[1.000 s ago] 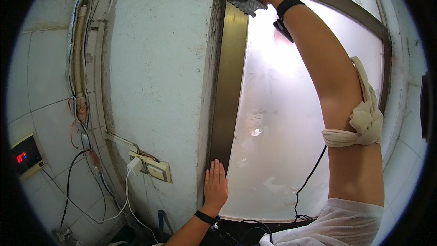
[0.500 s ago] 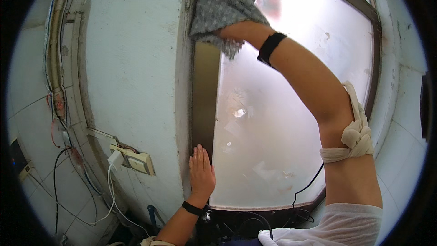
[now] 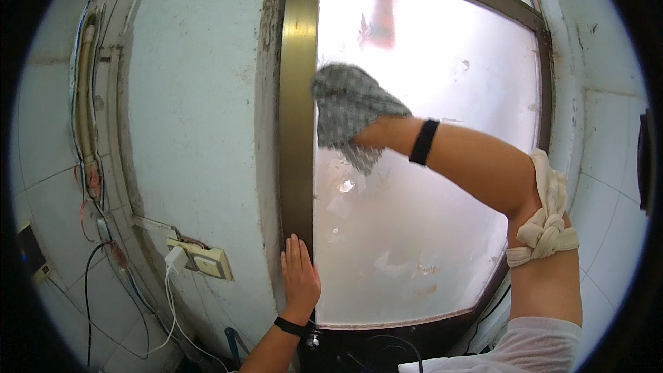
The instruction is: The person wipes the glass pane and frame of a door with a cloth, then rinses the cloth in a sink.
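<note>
A grey checked cloth (image 3: 356, 107) is pressed against the frosted glass pane (image 3: 428, 200) near its left edge. My right hand (image 3: 373, 132) holds this cloth, whose folds hide the fingers. Lower down, my left hand (image 3: 300, 280) lies flat on the brown metal door frame (image 3: 298, 131), fingers stretched upward and holding nothing. Both wrists wear black bands, and a knotted cream cloth (image 3: 545, 235) is tied round my right arm at the elbow. Marks and scraps of residue show on the glass below the grey cloth.
Left of the frame is a worn pale wall (image 3: 193, 97). A socket box (image 3: 207, 262) with a white charger (image 3: 176, 257) sits low on it, its cables hanging down. A pipe (image 3: 85, 97) runs up the far left. Black cables (image 3: 400, 349) lie by the door's foot.
My right hand and the grey cloth have moved down, off the upper metal frame and onto the glass. My left hand stays flat on the frame. The view has shifted slightly.
</note>
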### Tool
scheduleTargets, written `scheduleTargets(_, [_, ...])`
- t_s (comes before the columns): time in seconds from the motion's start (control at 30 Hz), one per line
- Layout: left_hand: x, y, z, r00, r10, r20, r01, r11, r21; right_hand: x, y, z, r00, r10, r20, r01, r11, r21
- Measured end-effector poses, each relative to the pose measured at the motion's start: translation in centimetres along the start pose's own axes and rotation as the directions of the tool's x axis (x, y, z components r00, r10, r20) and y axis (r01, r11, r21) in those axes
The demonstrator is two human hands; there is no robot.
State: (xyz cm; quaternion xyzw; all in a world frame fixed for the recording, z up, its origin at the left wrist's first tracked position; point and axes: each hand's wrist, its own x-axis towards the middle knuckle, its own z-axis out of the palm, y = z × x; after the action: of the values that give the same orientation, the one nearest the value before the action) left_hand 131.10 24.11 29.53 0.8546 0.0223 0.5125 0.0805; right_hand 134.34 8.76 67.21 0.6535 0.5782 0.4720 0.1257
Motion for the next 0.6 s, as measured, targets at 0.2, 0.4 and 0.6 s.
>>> scheduleTargets(0.2, [-0.8, 0.1, -0.2, 1.0, 0.007, -0.001, -0.007, 1.0, -0.023, 6.7, 8.7, -2.6, 0.957, 0.265, -0.122, -0.275, 0.959, -0.076])
scheduleTargets(0.4, [0.3, 0.2, 0.2, 0.997, -0.027, 0.074, 0.027, 1.0, 0.003, 13.9, 15.6, -3.2, 0.875, 0.472, -0.106, -0.478, 0.878, -0.037])
scheduleTargets(0.6, [0.1, 0.4, 0.5, 0.997, -0.051, 0.064, 0.049, 0.998, 0.036, 14.1, 18.8, -2.7, 0.833, 0.548, -0.081, -0.55, 0.835, -0.009])
